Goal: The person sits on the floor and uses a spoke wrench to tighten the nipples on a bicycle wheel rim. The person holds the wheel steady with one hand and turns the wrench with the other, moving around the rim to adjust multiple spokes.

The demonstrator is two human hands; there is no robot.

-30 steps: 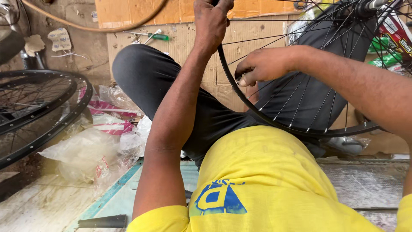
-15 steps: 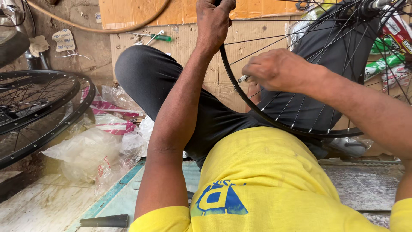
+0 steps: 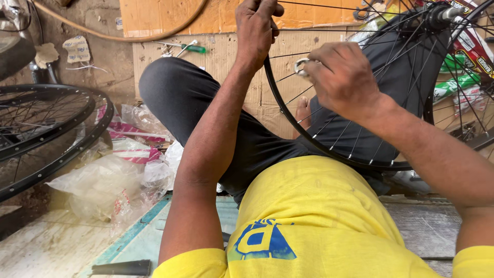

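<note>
The right hand (image 3: 342, 77) has moved up the black wheel rim (image 3: 288, 121) (toward the left hand (image 3: 256, 28)), now pinching a small silver tool (image 3: 300, 66).

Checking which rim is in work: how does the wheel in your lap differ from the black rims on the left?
The lap wheel stands upright, gripped by the left hand, the right hand at its spokes. The stacked rims lie flat on the floor, untouched. All are black with thin wire spokes.

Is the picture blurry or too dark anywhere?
Head view: mostly sharp and evenly daylit, no harsh glare; the right hand on the black spoked bicycle wheel rim looks slightly soft, and the rim's arc bulges a little toward the picture's edges.
</note>
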